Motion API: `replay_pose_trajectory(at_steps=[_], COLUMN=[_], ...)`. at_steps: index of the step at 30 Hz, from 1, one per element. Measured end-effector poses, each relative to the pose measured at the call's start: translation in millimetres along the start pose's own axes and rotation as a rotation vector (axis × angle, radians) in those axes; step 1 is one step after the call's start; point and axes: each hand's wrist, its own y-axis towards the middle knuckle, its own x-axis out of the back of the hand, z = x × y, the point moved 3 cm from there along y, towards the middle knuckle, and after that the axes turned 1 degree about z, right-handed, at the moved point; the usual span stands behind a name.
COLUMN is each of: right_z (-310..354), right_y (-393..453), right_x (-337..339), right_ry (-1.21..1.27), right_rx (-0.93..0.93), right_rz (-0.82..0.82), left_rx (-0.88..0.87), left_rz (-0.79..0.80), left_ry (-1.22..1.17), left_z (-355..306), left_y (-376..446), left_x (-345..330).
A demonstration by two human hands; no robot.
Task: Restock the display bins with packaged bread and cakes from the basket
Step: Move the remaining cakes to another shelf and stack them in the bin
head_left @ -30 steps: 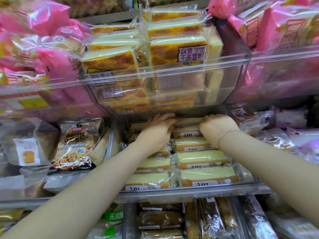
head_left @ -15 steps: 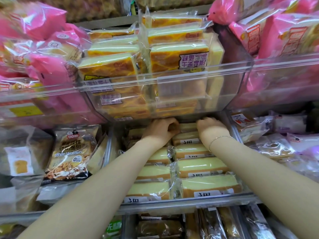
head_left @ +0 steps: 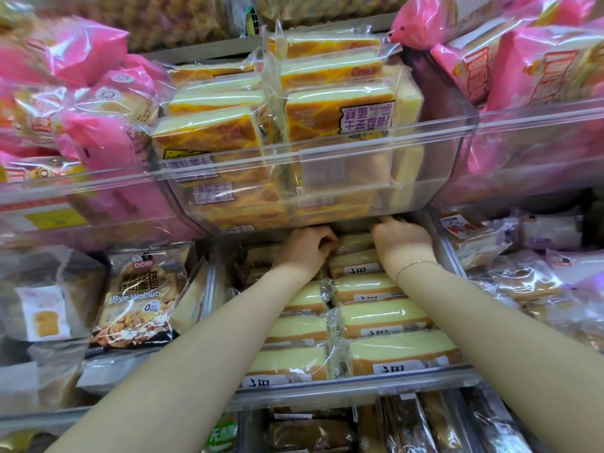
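Crinkly clear film wraps soft, light cake slices (head_left: 380,317); the left hand (head_left: 305,246) and right hand (head_left: 403,240) each have a curled grip on back packs, best held by their ends.

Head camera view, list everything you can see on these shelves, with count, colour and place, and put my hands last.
Sliced cake packs: two rows, pale yellow, middle bin.
Orange cake packs: several, clear upper bin.
Pink bags: many, upper left and right.
Rye Walnuts bag: one, dark, left bin.
Brown loaves: several, bottom shelf.
Clear-wrapped buns: several, right bin.
Left hand: fingers curled on rear packs.
Right hand: reaching under upper bin; bracelet at wrist.
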Motion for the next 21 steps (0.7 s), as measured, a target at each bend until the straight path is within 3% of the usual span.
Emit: replay_pose_trajectory(at_steps=[6, 10, 12, 16, 21], right_z=[1, -3, -4, -5, 1], right_y=[0, -2, -12, -30, -21], right_x=[-3, 1, -4, -12, -24], right_ry=[0.056, 0.232, 0.294, 0.242, 0.361], right_rx=[-0.032, -0.081, -0.023, 0.091, -0.002], right_rz=[-0.057, 0.099, 0.167, 0.115, 0.282], left_rx=[0.063, 0.098, 0.079, 0.004, 0.227], left_rz=[-0.042, -0.018, 0.007, 0.077, 0.217], left_ry=[-0.031, 0.111, 0.179, 0.145, 0.281], left_z=[-1, -6, -10, 0, 38], left_y=[3, 2, -3, -29, -48], left_x=[-2, -2, -3, 1, 14])
